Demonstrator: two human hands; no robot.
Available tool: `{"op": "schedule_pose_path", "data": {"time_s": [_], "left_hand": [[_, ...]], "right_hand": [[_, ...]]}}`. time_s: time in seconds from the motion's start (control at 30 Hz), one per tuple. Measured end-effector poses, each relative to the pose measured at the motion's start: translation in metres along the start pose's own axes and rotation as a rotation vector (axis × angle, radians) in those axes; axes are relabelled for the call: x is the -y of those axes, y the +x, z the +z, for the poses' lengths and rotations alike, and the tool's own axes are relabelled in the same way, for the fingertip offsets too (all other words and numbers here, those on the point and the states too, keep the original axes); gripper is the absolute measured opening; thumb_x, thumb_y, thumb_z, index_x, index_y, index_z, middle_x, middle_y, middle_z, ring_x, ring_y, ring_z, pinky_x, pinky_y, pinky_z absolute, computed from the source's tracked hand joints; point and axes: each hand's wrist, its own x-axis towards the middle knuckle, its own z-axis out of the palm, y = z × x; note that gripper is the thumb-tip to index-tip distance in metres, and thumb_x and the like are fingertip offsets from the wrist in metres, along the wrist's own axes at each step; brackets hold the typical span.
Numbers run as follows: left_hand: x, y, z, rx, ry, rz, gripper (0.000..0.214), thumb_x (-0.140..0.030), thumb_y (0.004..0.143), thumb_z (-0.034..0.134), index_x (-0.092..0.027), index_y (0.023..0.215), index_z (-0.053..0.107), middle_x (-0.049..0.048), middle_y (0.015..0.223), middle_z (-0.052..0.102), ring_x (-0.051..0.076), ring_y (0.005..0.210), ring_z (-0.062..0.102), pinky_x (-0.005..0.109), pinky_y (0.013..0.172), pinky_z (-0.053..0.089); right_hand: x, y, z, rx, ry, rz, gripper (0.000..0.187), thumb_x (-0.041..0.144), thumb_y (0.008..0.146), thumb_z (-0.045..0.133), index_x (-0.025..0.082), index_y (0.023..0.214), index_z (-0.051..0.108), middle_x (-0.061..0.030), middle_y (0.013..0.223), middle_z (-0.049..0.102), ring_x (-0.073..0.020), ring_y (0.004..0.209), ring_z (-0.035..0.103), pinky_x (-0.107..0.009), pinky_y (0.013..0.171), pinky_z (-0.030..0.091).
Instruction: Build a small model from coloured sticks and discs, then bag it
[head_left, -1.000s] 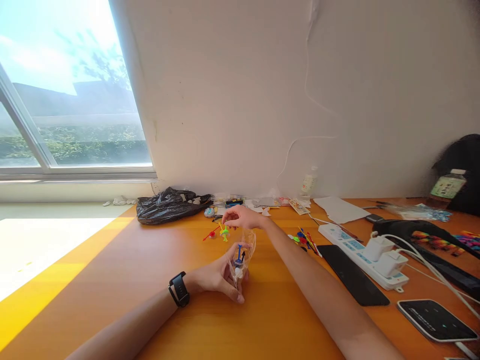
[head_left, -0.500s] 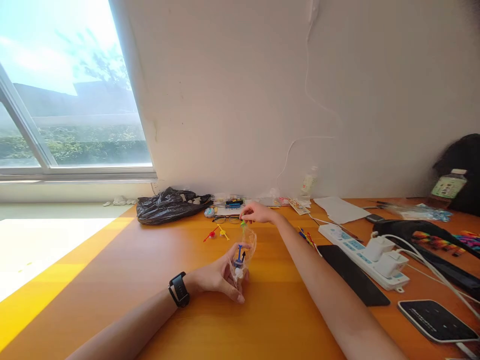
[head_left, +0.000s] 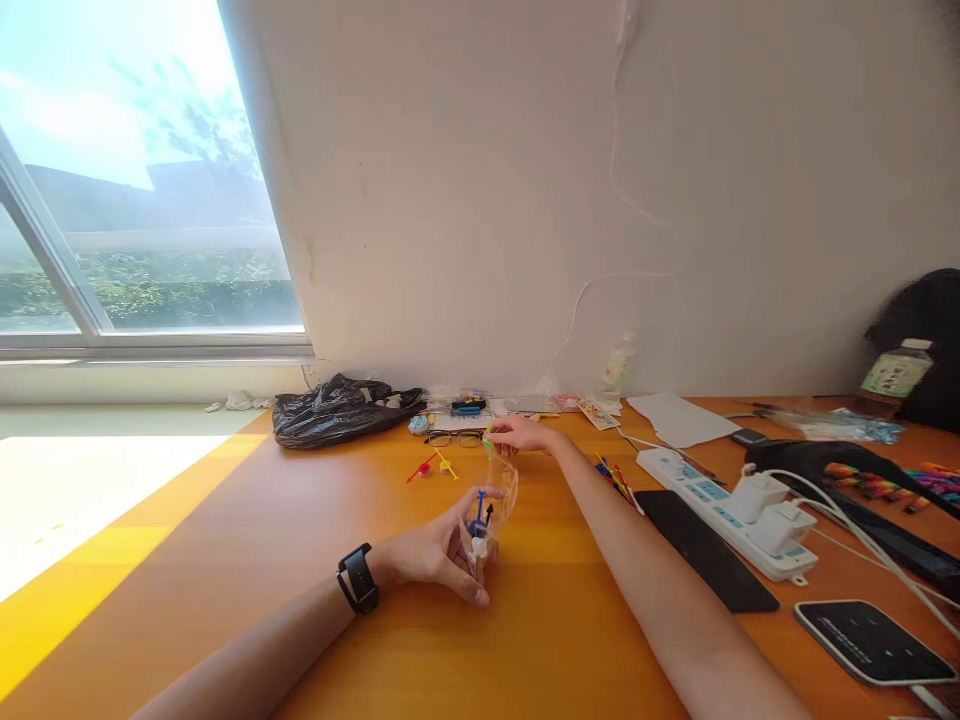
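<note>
My left hand, with a black watch on the wrist, rests on the orange table and is closed round a small clear plastic bag. Blue, black and white little plastic picks show inside the bag. My right hand is stretched forward just beyond the bag's open top, pinching a green plastic pick. A red pick and a yellow pick lie on the table to the left of that hand.
A black plastic bag, glasses and small clutter lie along the wall. More coloured picks lie right of my arm. A white power strip with chargers, two dark phones and a bottle fill the right side.
My right hand picked the green pick up from beside the red and yellow ones and carried it right, over the bag's mouth. My left hand kept hold of the bag.
</note>
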Motion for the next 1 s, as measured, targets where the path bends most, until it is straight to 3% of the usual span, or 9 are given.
{"op": "schedule_pose_path", "data": {"time_s": [0.17,0.33,0.47,0.6,0.7,0.77,0.87,0.93,1.0], "left_hand": [[0.002,0.000,-0.001,-0.003,-0.014,-0.005,0.107,-0.011,0.060,0.094,-0.034,0.142,0.031,-0.0045,0.094,0.059,0.008,0.072,0.060,0.020,0.065,0.051],[0.004,0.000,-0.001,-0.007,-0.024,-0.019,0.109,-0.013,0.064,0.093,-0.037,0.146,0.025,-0.0046,0.095,0.057,0.008,0.071,0.060,0.023,0.068,0.053],[0.009,0.002,-0.004,-0.026,-0.029,0.005,0.108,-0.012,0.065,0.092,-0.036,0.148,0.027,-0.0041,0.095,0.055,0.008,0.076,0.059,0.020,0.068,0.050],[0.018,0.003,-0.010,-0.042,-0.022,0.016,0.108,-0.008,0.066,0.091,-0.037,0.148,0.027,-0.0039,0.094,0.054,0.009,0.078,0.057,0.020,0.068,0.048],[0.022,0.004,-0.013,-0.043,-0.027,0.024,0.103,-0.007,0.067,0.090,-0.036,0.146,0.030,-0.0035,0.094,0.053,0.009,0.075,0.057,0.020,0.066,0.046],[0.022,0.004,-0.013,-0.048,-0.030,0.037,0.101,-0.008,0.068,0.090,-0.036,0.145,0.032,-0.0031,0.095,0.053,0.009,0.075,0.058,0.019,0.065,0.045],[0.020,0.005,-0.012,-0.064,-0.035,0.052,0.103,-0.008,0.067,0.090,-0.036,0.146,0.030,-0.0034,0.094,0.052,0.009,0.075,0.058,0.019,0.065,0.044],[0.017,0.005,-0.010,-0.079,-0.040,0.051,0.104,-0.008,0.067,0.089,-0.036,0.146,0.029,-0.0037,0.093,0.052,0.008,0.074,0.058,0.020,0.065,0.045],[0.015,0.005,-0.008,-0.093,-0.048,0.051,0.101,-0.008,0.069,0.089,-0.035,0.146,0.029,-0.0036,0.093,0.052,0.008,0.073,0.059,0.020,0.066,0.045]], "right_hand": [[-0.003,-0.002,0.004,0.005,0.120,0.049,0.032,0.047,0.086,0.072,0.017,0.093,0.066,-0.0059,0.092,0.074,-0.0114,0.061,0.066,-0.019,0.053,0.049],[0.005,-0.009,0.005,0.003,0.283,0.082,0.033,0.047,0.086,0.072,0.017,0.095,0.064,-0.0081,0.094,0.076,-0.0109,0.055,0.065,-0.018,0.047,0.045],[0.011,-0.018,-0.007,-0.164,0.388,0.045,0.029,0.046,0.092,0.063,0.018,0.099,0.060,-0.0055,0.084,0.074,-0.0041,0.040,0.045,-0.015,0.039,0.031],[0.022,-0.028,-0.031,-0.350,0.472,-0.001,0.032,0.050,0.096,0.056,0.019,0.103,0.061,0.0023,0.063,0.059,-0.0041,0.036,0.025,-0.017,0.036,0.018],[0.043,-0.040,-0.052,-0.459,0.551,-0.044,0.041,0.060,0.097,0.050,0.021,0.100,0.060,0.0066,0.058,0.044,-0.0060,0.039,0.020,-0.019,0.036,0.015],[0.065,-0.053,-0.063,-0.515,0.662,-0.133,0.046,0.065,0.095,0.053,0.020,0.096,0.062,0.0067,0.059,0.039,-0.0066,0.041,0.020,-0.020,0.038,0.020],[0.107,-0.080,-0.069,-0.477,0.744,-0.352,0.043,0.060,0.089,0.067,0.019,0.100,0.068,0.0032,0.070,0.047,-0.0079,0.051,0.035,-0.021,0.048,0.037],[0.134,-0.100,-0.066,-0.437,0.639,-0.446,0.034,0.042,0.082,0.081,0.019,0.106,0.070,0.0006,0.083,0.055,-0.0089,0.063,0.046,-0.022,0.057,0.043],[0.157,-0.117,-0.059,-0.405,0.504,-0.470,0.035,0.035,0.081,0.083,0.018,0.109,0.071,-0.0013,0.089,0.059,-0.0103,0.069,0.051,-0.023,0.062,0.046]]}}
